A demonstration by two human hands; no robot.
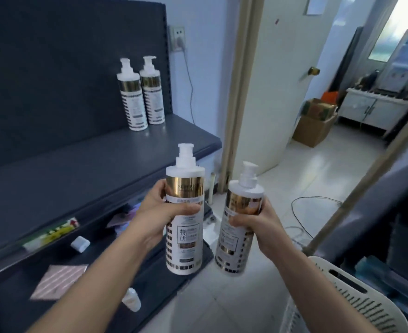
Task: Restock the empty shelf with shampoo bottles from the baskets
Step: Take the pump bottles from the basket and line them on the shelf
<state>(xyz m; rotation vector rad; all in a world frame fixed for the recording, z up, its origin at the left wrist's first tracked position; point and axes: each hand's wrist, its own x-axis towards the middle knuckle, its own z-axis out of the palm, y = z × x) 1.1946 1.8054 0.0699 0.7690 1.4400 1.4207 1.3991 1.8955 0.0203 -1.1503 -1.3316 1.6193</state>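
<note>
My left hand (160,213) grips a white pump shampoo bottle (185,246) with a gold band, held upright in front of the dark shelf (65,174). My right hand (258,224) holds a second, matching bottle (234,246), tilted slightly, over the tiled floor to the right of the shelf's end. Two more of the same bottles (132,99) (153,92) stand side by side, upright, at the back right of the shelf against its dark back panel. A white slotted basket (356,301) shows at the lower right; its inside is hidden.
A lower shelf (97,280) holds a small white box, a striped pack, a colourful carton and a small bottle. To the right an open door (277,80) leads to a room with cardboard boxes. A wooden pole (366,179) leans diagonally; cables lie on the floor.
</note>
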